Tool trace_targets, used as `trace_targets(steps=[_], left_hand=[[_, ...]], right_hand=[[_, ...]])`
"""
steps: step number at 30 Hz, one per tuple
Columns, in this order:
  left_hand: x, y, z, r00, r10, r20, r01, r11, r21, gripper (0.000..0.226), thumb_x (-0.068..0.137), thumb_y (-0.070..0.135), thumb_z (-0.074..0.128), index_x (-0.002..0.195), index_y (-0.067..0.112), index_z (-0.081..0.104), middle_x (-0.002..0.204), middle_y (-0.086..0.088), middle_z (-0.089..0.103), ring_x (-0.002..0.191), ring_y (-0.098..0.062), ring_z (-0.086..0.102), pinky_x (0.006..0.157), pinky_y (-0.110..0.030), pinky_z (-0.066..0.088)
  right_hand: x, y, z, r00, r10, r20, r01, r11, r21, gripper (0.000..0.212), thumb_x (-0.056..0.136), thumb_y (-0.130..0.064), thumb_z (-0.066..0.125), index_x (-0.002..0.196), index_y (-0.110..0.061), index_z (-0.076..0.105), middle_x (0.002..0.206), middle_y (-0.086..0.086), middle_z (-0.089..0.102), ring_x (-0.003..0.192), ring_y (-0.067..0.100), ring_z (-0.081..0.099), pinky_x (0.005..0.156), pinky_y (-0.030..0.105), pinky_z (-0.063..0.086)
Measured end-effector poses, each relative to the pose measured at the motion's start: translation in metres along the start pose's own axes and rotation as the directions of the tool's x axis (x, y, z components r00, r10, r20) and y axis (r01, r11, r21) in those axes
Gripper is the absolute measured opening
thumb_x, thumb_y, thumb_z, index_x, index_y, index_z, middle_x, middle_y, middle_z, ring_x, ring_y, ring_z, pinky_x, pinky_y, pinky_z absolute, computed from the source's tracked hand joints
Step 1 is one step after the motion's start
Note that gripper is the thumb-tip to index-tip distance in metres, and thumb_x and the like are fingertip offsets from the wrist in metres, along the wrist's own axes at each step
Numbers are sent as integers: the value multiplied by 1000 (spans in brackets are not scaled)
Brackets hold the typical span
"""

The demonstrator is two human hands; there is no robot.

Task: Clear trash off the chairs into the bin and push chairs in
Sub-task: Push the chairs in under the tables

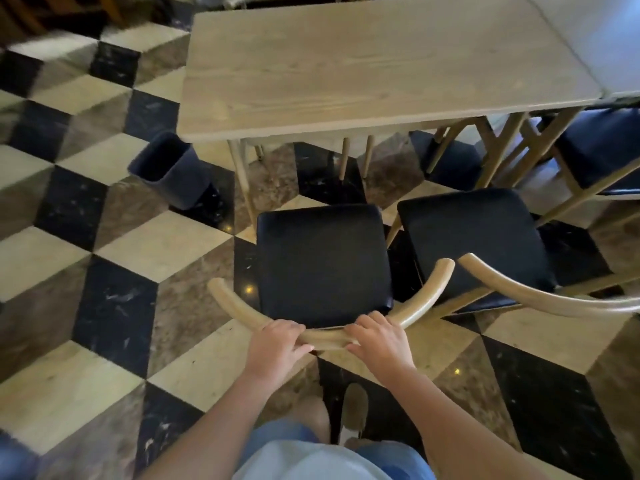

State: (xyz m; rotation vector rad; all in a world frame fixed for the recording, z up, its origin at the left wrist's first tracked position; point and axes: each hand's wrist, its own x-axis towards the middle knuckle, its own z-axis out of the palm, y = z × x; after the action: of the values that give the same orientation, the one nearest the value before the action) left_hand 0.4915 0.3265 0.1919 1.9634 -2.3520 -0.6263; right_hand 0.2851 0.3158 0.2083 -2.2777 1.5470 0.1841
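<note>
Chair (323, 265) short of table edge (311, 131) — both hands (278, 344) gripping its backrest

Left hand (278, 344) and right hand (381, 342) side by side; fingers (360, 329) seemingly curled.

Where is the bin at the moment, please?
In the head view, the dark bin stands on the checkered floor at the left, beside the table's near-left leg.
</note>
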Motion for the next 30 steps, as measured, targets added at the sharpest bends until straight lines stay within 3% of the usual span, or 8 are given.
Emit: trace_targets(steps=[10,21,30], left_hand=[[45,7,-17,995,-104,8,104,994,-28,50,80,48,64,119,17,63,120,1,66,113,-17,59,93,-31,48],[143,-30,-44,993,-83,-80,80,996,-42,47,72,49,72,106,16,70,104,1,73,98,-17,67,83,-32,54],[220,-65,-82,998,-65,-20,64,997,-35,52,81,53,60,121,21,60,122,4,65,113,-12,59,98,-28,44]], right_hand=[[44,22,-16,1000,4,-2,-4,1000,-22,30,91,-38,53,118,-25,55,111,-3,59,102,19,48,90,34,43],[147,41,-54,1000,5,4,-5,998,-57,29,92,-36,53,118,-25,56,111,-4,58,102,18,48,90,34,43],[229,39,-85,999,5,36,-3,998,-55,31,92,-38,51,120,-24,54,113,-4,57,105,20,47,89,34,43]])
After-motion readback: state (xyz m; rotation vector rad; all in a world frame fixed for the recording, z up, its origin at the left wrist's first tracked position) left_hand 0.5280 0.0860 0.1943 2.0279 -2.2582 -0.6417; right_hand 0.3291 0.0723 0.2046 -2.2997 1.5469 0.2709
